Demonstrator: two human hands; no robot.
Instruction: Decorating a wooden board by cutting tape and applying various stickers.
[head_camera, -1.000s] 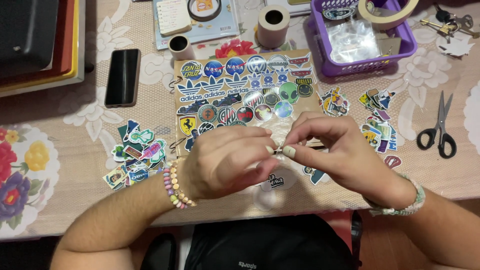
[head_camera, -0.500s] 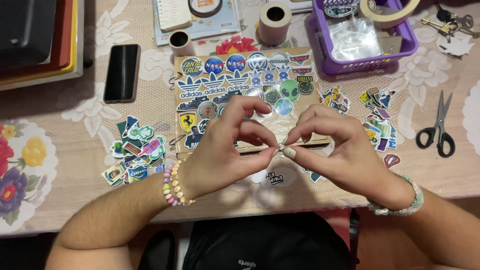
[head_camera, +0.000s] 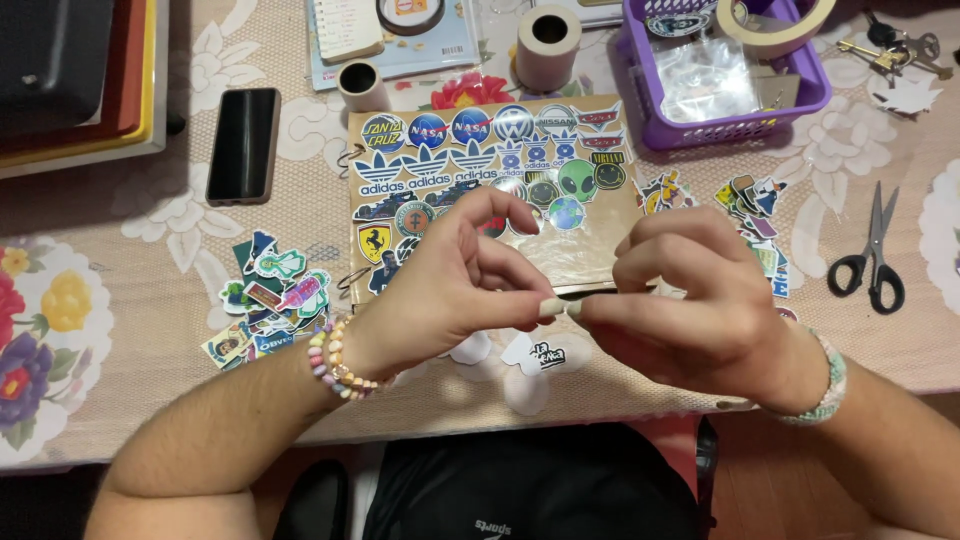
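Observation:
My left hand (head_camera: 445, 295) and my right hand (head_camera: 690, 305) meet fingertip to fingertip over the near edge of a brown spiral notebook (head_camera: 590, 250) whose cover is full of colourful stickers. Thumb and forefinger of each hand pinch one small thin piece, seemingly a sticker (head_camera: 560, 308), mostly hidden by the fingers. My left hand's other fingers arch up, apart. White peeled backing scraps (head_camera: 525, 390) and one black-and-white sticker (head_camera: 548, 356) lie on the tablecloth just below the hands. A bead bracelet sits on each wrist.
Loose sticker piles lie left (head_camera: 270, 295) and right (head_camera: 755, 210) of the notebook. A black phone (head_camera: 243, 145), two tape rolls (head_camera: 548, 45), a purple basket (head_camera: 735, 125), black scissors (head_camera: 872, 255), keys (head_camera: 890, 50) and stacked books (head_camera: 70, 90) ring the work area.
My left hand's fingers have spread and lifted from a closed curl into an arch. Both hands stay joined at the fingertips in nearly the same place.

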